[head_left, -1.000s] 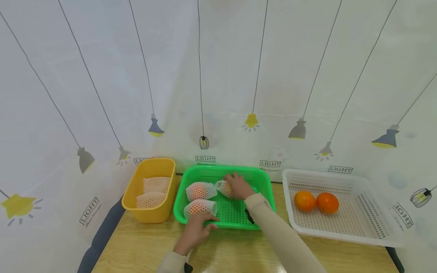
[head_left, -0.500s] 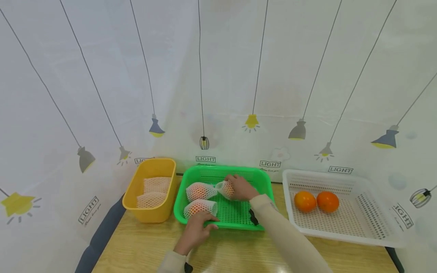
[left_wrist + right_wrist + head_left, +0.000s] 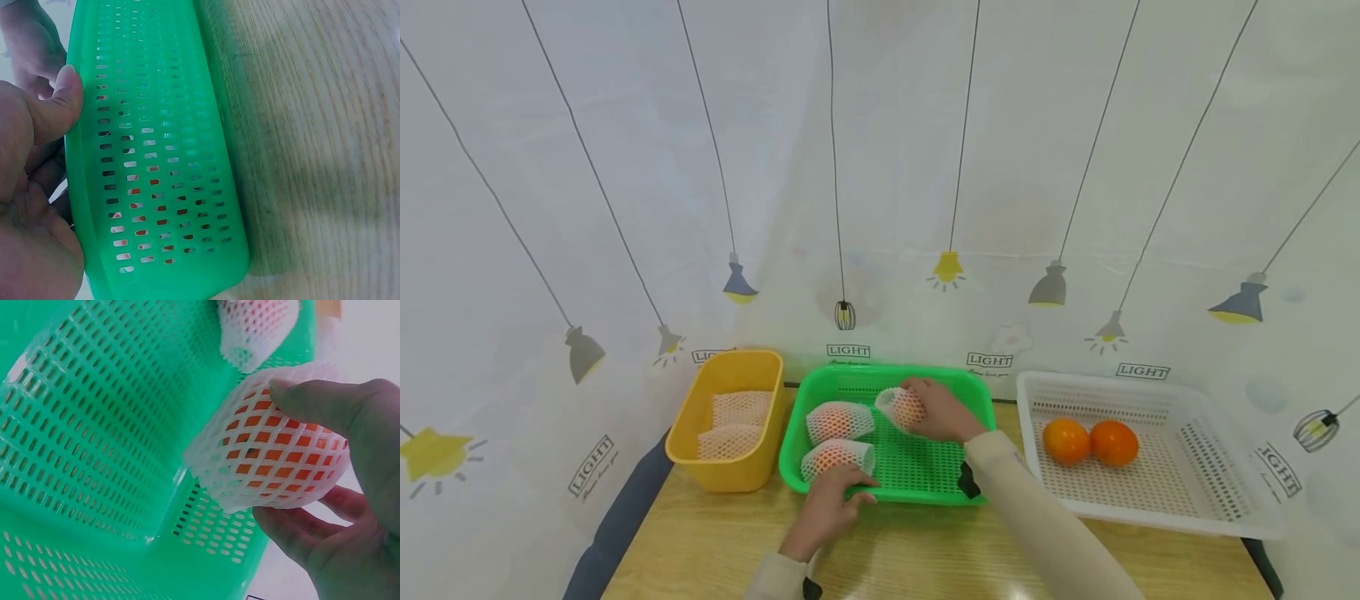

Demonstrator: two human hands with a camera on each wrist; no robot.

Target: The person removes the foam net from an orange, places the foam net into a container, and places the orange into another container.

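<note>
My right hand (image 3: 942,410) grips an orange in a white foam net sleeve (image 3: 281,447), thumb on one side and fingers on the other. It holds this fruit at the back middle of the green basket (image 3: 925,467). Two more net-wrapped oranges lie in the basket's left part, a rear one (image 3: 838,422) and a front one (image 3: 837,458). At the near rim, my left hand (image 3: 829,510) holds the basket's edge, its thumb on the outer side in the left wrist view and the fingers partly hidden behind the rim.
On the left stands a yellow bin (image 3: 726,475) with white foam nets (image 3: 730,440) in it. To the right, a white basket (image 3: 1157,512) holds two bare oranges (image 3: 1090,442). The wooden table (image 3: 910,550) runs along the front, and a printed wall covering (image 3: 895,167) rises behind.
My right hand has shifted slightly right and away with the wrapped orange, and more of the fruit shows. The left hand stays on the rim.
</note>
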